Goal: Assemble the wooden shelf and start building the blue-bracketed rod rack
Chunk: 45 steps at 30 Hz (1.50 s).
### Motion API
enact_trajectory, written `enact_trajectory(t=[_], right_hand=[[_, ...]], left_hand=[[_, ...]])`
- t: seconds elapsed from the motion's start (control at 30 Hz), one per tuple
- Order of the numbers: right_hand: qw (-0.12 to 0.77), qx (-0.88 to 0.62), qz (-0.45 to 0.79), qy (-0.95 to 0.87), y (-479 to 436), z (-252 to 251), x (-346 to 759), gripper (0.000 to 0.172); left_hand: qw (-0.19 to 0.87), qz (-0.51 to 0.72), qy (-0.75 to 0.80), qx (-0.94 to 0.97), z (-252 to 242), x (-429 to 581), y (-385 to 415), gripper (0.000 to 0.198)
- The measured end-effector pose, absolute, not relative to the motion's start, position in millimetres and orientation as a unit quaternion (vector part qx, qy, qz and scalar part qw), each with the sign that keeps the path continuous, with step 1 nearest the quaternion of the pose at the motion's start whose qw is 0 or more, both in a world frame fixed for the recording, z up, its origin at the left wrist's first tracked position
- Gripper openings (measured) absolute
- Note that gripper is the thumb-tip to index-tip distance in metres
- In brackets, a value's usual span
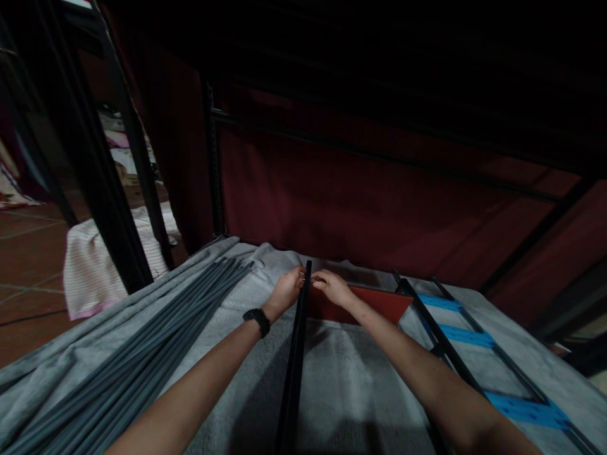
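My left hand [286, 289] is closed at the far end of a black metal bar [297, 341], on its left side, fingers pinched. On the bar's other side my right hand [334, 285] is closed too, fingertips pinched close to the bar. Something small and shiny shows between the fingertips, too small to name. A red-orange panel [379, 304] reaches from this bar towards a second black bar [441, 338] on the right. My right forearm passes over part of the panel.
A bundle of long grey rods [142, 354] lies to the left on the grey blanket [360, 379]. Black rails with blue crosspieces [467, 336] lie at right. Dark bed-frame posts [114, 208] and a maroon curtain [322, 196] enclose the area. A striped cloth [95, 268] hangs at left.
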State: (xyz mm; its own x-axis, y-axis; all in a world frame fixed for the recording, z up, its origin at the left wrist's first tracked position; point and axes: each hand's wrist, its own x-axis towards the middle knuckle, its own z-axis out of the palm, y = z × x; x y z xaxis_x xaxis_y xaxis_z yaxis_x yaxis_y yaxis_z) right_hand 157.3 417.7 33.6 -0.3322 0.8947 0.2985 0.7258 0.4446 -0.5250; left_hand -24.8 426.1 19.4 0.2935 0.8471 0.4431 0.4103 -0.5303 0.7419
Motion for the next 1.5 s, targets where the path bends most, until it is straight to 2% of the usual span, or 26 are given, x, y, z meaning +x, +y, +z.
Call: enact_trajectory(t=[0.27, 0.37, 0.53, 0.6, 0.73, 0.8, 0.9, 1.07, 1.13, 1.2, 1.33, 1.4, 1.5], right_hand=[[0.296, -0.483, 0.168, -0.807, 419, 34, 159, 0.02], [0.302, -0.477, 0.176, -0.807, 421, 33, 160, 0.02], [0.302, -0.471, 0.196, -0.805, 424, 32, 161, 0.02], [0.305, -0.471, 0.206, -0.802, 426, 30, 162, 0.019], [0.307, -0.472, 0.241, -0.79, 430, 26, 163, 0.018], [0.309, -0.477, 0.247, -0.785, 431, 24, 163, 0.018], [0.308, -0.486, 0.237, -0.783, 431, 25, 162, 0.018], [0.303, -0.49, 0.223, -0.786, 428, 29, 160, 0.017], [0.302, -0.496, 0.221, -0.784, 426, 31, 159, 0.017], [0.3, -0.501, 0.219, -0.782, 425, 32, 158, 0.018], [0.292, -0.507, 0.205, -0.785, 423, 35, 156, 0.017], [0.291, -0.51, 0.197, -0.785, 422, 37, 156, 0.017], [0.291, -0.513, 0.185, -0.786, 420, 39, 154, 0.016]], left_hand=[[0.521, 0.498, 0.384, 0.577, 7, -19, 435, 0.002], [0.567, 0.493, 0.414, 0.513, 4, -18, 438, 0.014], [0.533, 0.464, 0.449, 0.546, 6, -22, 437, 0.014], [0.454, 0.45, 0.468, 0.61, 9, -24, 436, 0.014], [0.22, 0.427, 0.465, 0.744, 11, -31, 429, 0.013], [0.171, 0.42, 0.444, 0.773, 10, -35, 425, 0.013], [0.201, 0.429, 0.431, 0.768, 7, -36, 421, 0.014], [0.421, 0.468, 0.443, 0.638, 5, -26, 431, 0.02], [0.471, 0.478, 0.457, 0.583, 5, -21, 437, 0.017], [0.478, 0.488, 0.444, 0.58, 5, -20, 440, 0.014], [0.41, 0.496, 0.39, 0.659, 3, -26, 436, 0.006], [0.402, 0.492, 0.38, 0.672, 1, -28, 433, 0.009], [0.445, 0.508, 0.368, 0.639, 0, -27, 431, 0.016]])
